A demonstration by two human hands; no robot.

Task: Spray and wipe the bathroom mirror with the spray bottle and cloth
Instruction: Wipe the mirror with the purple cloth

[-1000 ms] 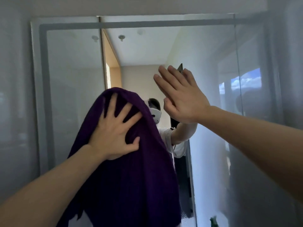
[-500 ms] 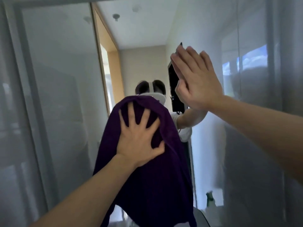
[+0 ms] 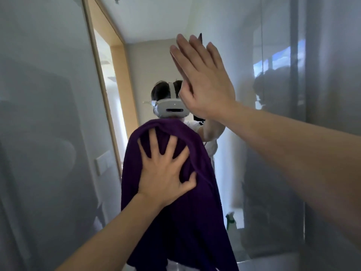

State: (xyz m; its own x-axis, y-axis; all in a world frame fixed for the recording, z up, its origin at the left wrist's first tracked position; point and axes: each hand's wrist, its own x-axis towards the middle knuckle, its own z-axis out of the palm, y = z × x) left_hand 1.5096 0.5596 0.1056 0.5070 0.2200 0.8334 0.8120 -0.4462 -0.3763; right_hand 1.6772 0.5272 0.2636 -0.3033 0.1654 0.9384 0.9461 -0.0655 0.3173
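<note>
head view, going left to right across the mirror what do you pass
wall switch plate → wooden door frame → left hand spread flat on the purple cloth → right hand held open and flat against the glass → green spray bottle, seen low down

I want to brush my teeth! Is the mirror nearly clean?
Spraying looks done: the bottle is set down. Wiping is in hand: the left hand presses the cloth on the mirror, the right hand flat beside it. How much is left, I cannot tell.
</note>
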